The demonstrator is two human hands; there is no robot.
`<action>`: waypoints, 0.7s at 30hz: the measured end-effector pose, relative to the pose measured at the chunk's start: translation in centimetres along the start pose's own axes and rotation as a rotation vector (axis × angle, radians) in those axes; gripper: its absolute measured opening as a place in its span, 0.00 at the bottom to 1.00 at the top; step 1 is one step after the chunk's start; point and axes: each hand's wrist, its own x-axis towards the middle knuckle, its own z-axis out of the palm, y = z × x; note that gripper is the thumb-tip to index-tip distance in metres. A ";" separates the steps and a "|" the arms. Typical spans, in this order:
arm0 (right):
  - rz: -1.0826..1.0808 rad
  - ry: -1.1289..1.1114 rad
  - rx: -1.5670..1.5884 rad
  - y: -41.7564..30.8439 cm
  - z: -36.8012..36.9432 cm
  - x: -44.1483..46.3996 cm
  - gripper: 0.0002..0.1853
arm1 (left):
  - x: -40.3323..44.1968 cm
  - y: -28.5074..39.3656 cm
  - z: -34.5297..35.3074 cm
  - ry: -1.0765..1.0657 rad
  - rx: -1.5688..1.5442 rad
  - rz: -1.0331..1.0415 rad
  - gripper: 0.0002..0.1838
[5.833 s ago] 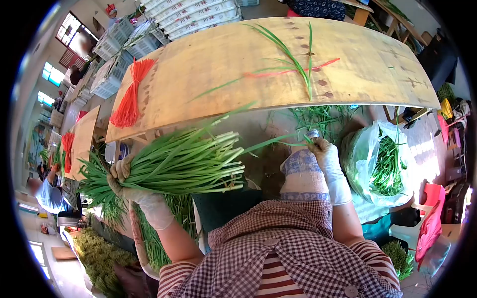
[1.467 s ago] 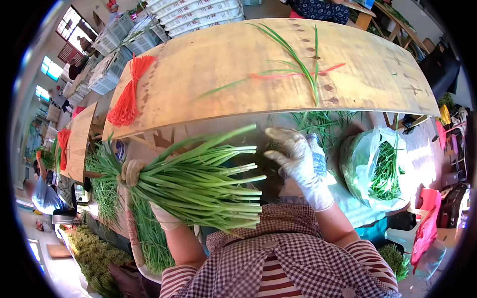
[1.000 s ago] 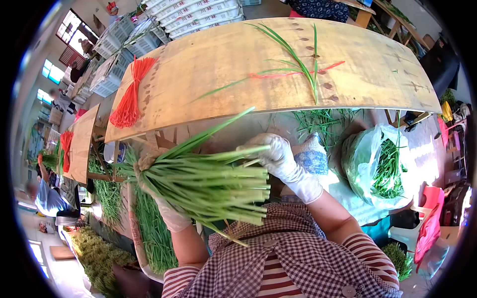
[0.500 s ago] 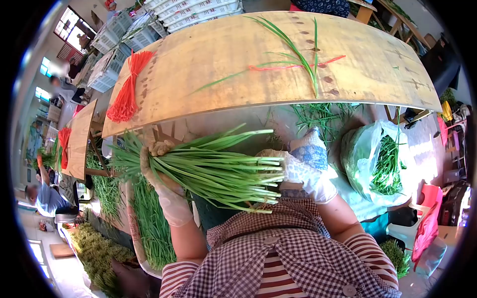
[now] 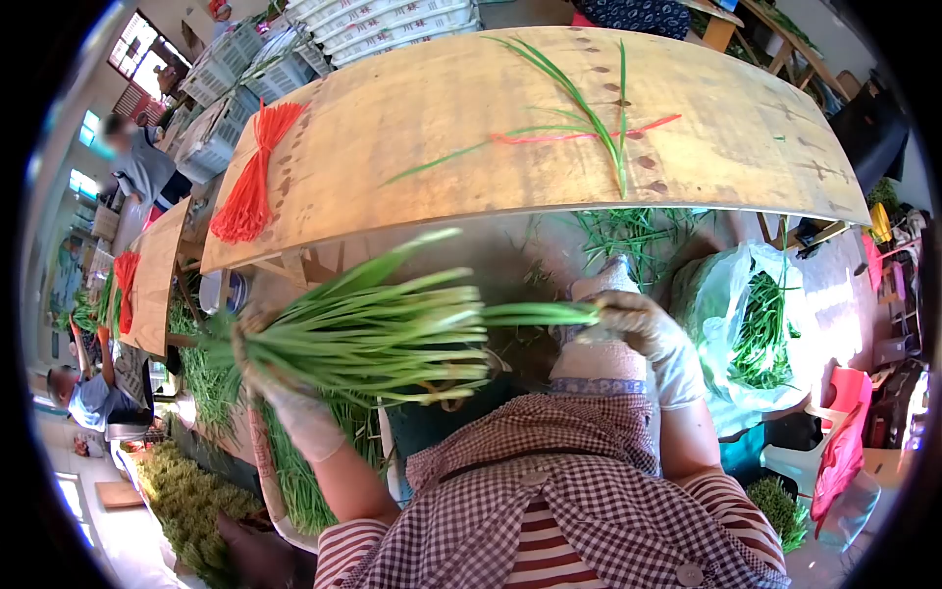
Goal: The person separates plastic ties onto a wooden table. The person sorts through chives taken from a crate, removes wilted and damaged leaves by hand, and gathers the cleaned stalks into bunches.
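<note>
My gloved left hand is wrapped round a thick bunch of garlic chives near its leafy end. The pale cut ends point right, across my lap. My gloved right hand pinches a few green chive leaves that stretch out to the right of the bunch; their other ends are hidden behind it. On the wooden table in front lie several loose chive leaves across a red tie strip. A bundle of red ties rests at the table's left.
A clear plastic bag of chives stands at right, near a red and white chair. A basket of chives is by my left arm. Loose leaves lie under the table. White crates are stacked behind; other people sit at left.
My left hand has moved the bunch left and slightly down. My right hand has come away from the cut ends to the right, now pinching a few leaves. A person at far left has moved.
</note>
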 end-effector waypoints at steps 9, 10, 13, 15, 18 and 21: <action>-0.234 0.071 -0.155 -4.3 10.9 0.1 0.13 | 5.3 -0.2 -7.5 -0.373 -0.311 -0.015 0.11; -0.277 0.001 -0.289 -5.1 13.4 0.9 0.10 | 3.2 -0.6 -5.3 -0.358 -0.218 -0.020 0.11; -0.221 -0.091 -0.293 -4.5 18.0 3.7 0.06 | -1.7 -2.1 -0.3 -0.576 -0.061 -0.051 0.21; -0.225 -0.082 -0.504 -4.4 19.2 4.3 0.08 | -3.6 -3.1 1.4 -0.579 -0.052 -0.169 0.17; -0.221 -0.049 -0.581 -3.5 18.5 4.6 0.08 | -4.1 -5.0 3.0 -0.534 -0.051 -0.267 0.17; -0.154 -0.054 -0.530 -4.0 17.1 3.2 0.09 | -4.1 -6.1 3.2 -0.596 -0.073 -0.196 0.18</action>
